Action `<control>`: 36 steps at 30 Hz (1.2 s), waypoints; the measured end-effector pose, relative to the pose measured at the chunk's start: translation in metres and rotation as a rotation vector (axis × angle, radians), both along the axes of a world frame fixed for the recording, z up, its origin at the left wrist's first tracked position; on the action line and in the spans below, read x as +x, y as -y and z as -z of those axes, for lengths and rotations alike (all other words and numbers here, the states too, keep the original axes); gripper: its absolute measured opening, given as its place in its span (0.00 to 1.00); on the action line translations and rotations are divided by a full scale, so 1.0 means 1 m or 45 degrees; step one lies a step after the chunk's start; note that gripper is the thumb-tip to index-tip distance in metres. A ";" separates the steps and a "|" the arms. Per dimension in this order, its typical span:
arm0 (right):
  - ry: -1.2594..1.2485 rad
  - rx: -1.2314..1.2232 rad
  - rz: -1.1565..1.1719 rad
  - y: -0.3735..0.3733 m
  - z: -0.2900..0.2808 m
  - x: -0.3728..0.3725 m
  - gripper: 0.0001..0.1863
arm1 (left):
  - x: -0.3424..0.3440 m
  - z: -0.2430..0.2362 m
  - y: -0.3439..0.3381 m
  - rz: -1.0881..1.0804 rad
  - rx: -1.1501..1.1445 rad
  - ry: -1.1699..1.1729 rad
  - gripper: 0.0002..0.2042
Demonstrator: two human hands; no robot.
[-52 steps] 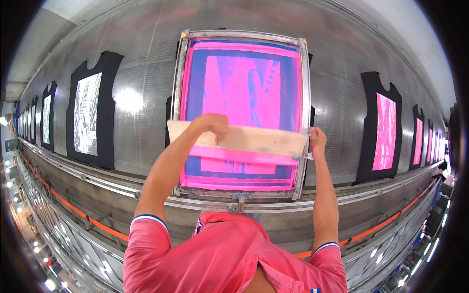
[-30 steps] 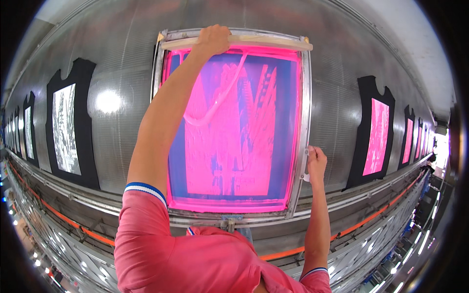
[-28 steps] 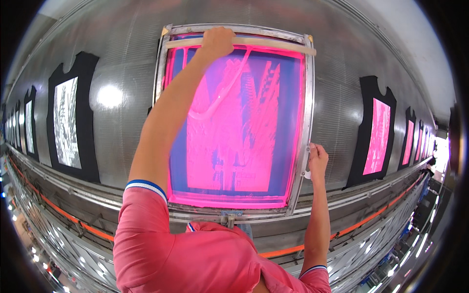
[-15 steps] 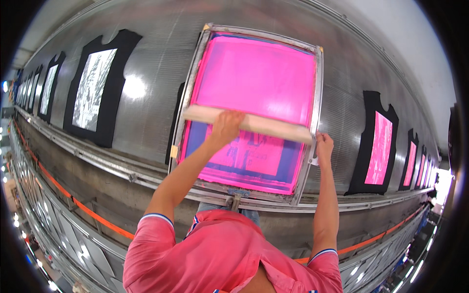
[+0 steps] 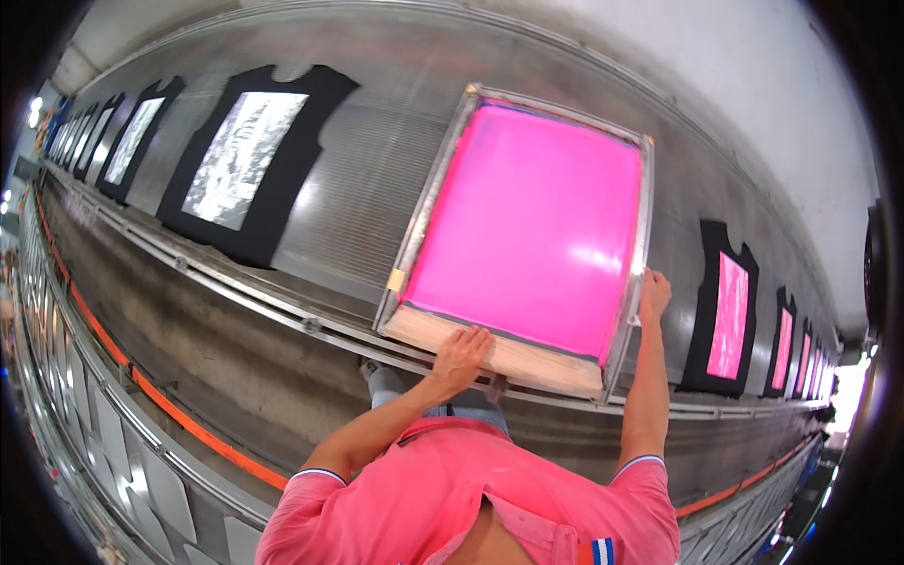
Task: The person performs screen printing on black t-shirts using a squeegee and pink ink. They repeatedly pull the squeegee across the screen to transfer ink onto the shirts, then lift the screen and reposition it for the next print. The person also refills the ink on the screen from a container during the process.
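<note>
A silk-screen frame (image 5: pixel 646 202) with metal sides lies on the long table in front of me. Bright pink ink (image 5: pixel 537 217) covers its mesh. Along the frame's near end rests a squeegee with a pale wooden grip (image 5: pixel 551 365). My left hand (image 5: pixel 460 360) is closed over that grip, left of its middle, with the fingers on top. At the frame's right side, my right hand (image 5: pixel 654 296) is closed on the edge; its fingertips are partly hidden.
Black shirts with white prints (image 5: pixel 247 155) lie along the table to the left. To the right are black shirts with pink prints (image 5: pixel 728 315). A metal rail (image 5: pixel 311 325) runs along the near table edge, and an orange strip (image 5: pixel 202 436) runs behind me.
My left hand has drawn the squeegee toward me, from mid-screen to the near end. Pink ink now covers the blue-and-pink stencil area. My right hand stays at the frame's side.
</note>
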State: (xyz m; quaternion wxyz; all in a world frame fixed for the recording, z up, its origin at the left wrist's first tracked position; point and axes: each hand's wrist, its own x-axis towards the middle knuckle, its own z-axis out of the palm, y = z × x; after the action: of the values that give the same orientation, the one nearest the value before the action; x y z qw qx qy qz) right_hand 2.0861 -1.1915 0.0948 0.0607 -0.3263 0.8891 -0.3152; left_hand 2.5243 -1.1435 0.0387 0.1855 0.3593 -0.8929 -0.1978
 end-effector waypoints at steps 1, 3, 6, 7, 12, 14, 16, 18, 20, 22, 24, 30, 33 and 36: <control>-0.047 -0.034 0.002 0.001 -0.006 0.013 0.18 | 0.012 0.000 0.007 -0.009 -0.011 -0.014 0.24; -0.075 -0.021 0.009 0.010 -0.019 0.044 0.18 | 0.039 -0.006 0.026 0.010 -0.042 -0.066 0.22; -0.084 -0.108 -0.016 0.049 -0.019 0.103 0.17 | 0.113 -0.004 0.065 0.030 -0.065 -0.115 0.19; -0.097 -0.158 -0.023 0.055 -0.017 0.127 0.16 | 0.137 -0.005 0.077 0.044 -0.052 -0.134 0.18; -0.249 -0.171 -0.117 0.126 0.031 0.200 0.18 | 0.258 -0.028 0.162 0.080 0.016 -0.135 0.14; -0.178 -0.336 -0.321 0.182 0.063 0.262 0.18 | 0.320 -0.030 0.196 -0.004 -0.015 -0.141 0.11; -0.146 -0.082 -0.252 0.222 0.044 0.362 0.18 | 0.376 -0.036 0.222 -0.057 -0.050 -0.110 0.16; -0.059 0.013 -0.211 0.248 0.030 0.440 0.18 | 0.425 -0.046 0.247 -0.048 -0.079 -0.036 0.16; 0.079 -0.149 -0.023 0.268 0.046 0.493 0.17 | 0.467 -0.046 0.272 -0.073 -0.044 0.115 0.16; 0.191 -0.219 -0.058 0.284 0.061 0.547 0.16 | 0.517 -0.037 0.296 -0.054 -0.098 0.171 0.17; 0.270 -0.173 -0.033 0.300 0.070 0.591 0.16 | 0.559 -0.032 0.319 -0.035 -0.063 0.256 0.17; 0.430 -0.177 -0.026 0.326 0.066 0.675 0.13 | 0.642 -0.021 0.365 0.030 -0.073 0.230 0.17; 0.345 -0.233 -0.025 0.342 0.074 0.691 0.12 | 0.652 -0.023 0.381 0.028 -0.043 0.271 0.16; 0.295 -0.231 -0.009 0.349 0.087 0.703 0.12 | 0.670 -0.017 0.388 0.037 -0.049 0.284 0.15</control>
State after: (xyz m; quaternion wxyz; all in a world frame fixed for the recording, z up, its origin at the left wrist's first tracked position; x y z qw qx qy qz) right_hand 2.7890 -1.5407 0.0079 0.1342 -0.2949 0.8428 -0.4297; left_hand 3.1942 -1.5314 0.0561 0.0891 0.3625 -0.9168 -0.1421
